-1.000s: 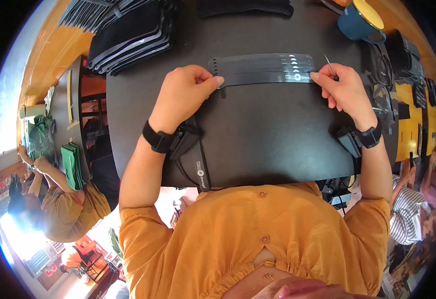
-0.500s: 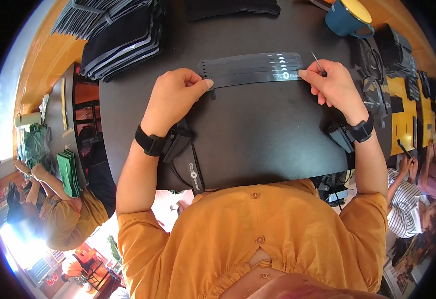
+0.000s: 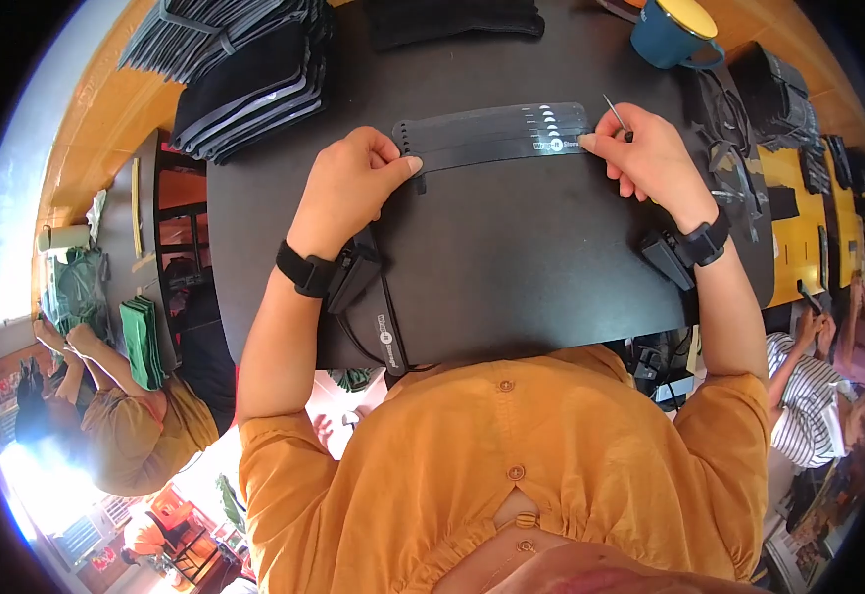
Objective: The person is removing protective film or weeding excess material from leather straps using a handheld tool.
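The left hand (image 3: 358, 183) pinches its thumb and finger together on the left end of some flat black strips (image 3: 477, 147). The right hand (image 3: 645, 153) has its thumb at their right end, and its bent fingers hold a thin, pointy tool (image 3: 612, 106) that sticks up and to the left. So the strips lie between the two hands, side by side like a little fan, on the dark table (image 3: 512, 267). A loose black strap (image 3: 386, 322) lies near the left wrist. Farther away, a tall pile of dark cloth pieces (image 3: 249, 94) sits at the top left. A blue mug (image 3: 668, 40) with a yellow top stands at the top right.
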`<state>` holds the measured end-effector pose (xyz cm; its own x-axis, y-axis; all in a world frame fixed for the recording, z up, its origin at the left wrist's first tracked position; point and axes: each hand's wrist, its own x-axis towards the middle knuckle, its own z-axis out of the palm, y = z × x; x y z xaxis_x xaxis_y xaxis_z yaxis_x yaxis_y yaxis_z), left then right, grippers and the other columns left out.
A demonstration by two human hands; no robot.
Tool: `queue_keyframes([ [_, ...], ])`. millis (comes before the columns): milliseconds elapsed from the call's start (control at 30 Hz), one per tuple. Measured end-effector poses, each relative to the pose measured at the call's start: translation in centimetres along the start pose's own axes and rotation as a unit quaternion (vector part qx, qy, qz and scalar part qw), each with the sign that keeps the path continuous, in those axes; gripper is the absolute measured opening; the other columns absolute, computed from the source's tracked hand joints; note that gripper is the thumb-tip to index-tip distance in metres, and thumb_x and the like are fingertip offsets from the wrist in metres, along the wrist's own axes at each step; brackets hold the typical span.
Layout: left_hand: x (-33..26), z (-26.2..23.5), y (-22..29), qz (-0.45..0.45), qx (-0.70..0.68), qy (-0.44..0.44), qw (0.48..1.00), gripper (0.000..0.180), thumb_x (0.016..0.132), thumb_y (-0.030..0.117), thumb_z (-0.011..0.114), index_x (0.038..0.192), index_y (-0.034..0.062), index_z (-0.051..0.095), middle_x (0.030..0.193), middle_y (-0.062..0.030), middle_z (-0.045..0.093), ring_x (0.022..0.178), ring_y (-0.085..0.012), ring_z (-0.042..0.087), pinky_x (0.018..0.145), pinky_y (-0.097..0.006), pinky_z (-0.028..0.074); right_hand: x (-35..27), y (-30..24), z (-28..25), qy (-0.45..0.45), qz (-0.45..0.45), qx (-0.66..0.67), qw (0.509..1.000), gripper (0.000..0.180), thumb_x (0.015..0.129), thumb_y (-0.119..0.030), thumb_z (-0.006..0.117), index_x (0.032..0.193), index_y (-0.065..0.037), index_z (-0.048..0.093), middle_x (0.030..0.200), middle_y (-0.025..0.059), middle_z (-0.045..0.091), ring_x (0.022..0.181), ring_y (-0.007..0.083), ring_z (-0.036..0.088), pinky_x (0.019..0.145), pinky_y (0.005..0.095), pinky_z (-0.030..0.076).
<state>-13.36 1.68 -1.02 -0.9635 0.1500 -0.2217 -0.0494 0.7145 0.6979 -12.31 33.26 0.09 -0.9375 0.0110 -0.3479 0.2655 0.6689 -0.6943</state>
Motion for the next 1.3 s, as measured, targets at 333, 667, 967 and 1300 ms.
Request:
queue_keyframes([
  [333, -0.5, -0.2, -1.1, 0.031, -0.039, 0.017, 0.999, 0.023, 0.085, 0.017, 0.074, 0.097, 0.0018, 0.061, 0.072, -0.0011, 0.059, 0.051, -0.0086, 0.055, 0.044, -0.024, 0.042, -1.6, 0.7, -1.0, 0.002, -0.044, 0.077, 0.996, 0.027, 0.098, -0.027, 0.058, 0.111, -0.004, 0.062, 0.068, 0.0011, 0.06, 0.044, 0.0063, 0.051, 0.04, 0.0209, 0.037],
  [667, -4.9, -2.9, -2.1, 0.137, -0.011, 0.136, 0.981, 0.026, 0.09, 0.025, 0.069, 0.101, 0.0022, 0.065, 0.082, -0.0023, 0.064, 0.057, -0.0089, 0.058, 0.052, -0.023, 0.047, -13.8, -3.5, -2.2, -0.129, -0.517, 0.326, 0.781, 0.028, 0.104, -0.027, 0.048, 0.095, -0.004, 0.06, 0.071, 0.009, 0.064, 0.054, 0.0187, 0.061, 0.065, 0.0325, 0.052],
  [967, -13.6, 0.4, -2.5, 0.048, 0.14, 0.086, 0.985, 0.045, 0.086, 0.043, 0.071, 0.076, -0.0008, 0.067, 0.061, -0.0129, 0.06, 0.06, -0.0274, 0.062, 0.057, -0.037, 0.048, -21.9, -8.9, 0.5, -0.236, -0.715, 0.449, 0.48, 0.011, 0.089, -0.011, 0.059, 0.082, -0.006, 0.064, 0.056, 0.0029, 0.056, 0.048, 0.0129, 0.056, 0.069, 0.0288, 0.056],
  [1300, -13.3, 1.7, -4.3, 0.016, -0.03, 0.116, 0.993, 0.031, 0.086, 0.028, 0.068, 0.075, 0.0013, 0.057, 0.064, -0.0109, 0.062, 0.056, -0.0213, 0.061, 0.053, -0.033, 0.046, -23.5, -7.5, 1.3, -0.219, -0.734, 0.493, 0.414, 0.01, 0.083, 0.006, 0.058, 0.084, 0.008, 0.067, 0.061, 0.014, 0.061, 0.046, 0.0207, 0.056, 0.073, 0.0332, 0.062],
])
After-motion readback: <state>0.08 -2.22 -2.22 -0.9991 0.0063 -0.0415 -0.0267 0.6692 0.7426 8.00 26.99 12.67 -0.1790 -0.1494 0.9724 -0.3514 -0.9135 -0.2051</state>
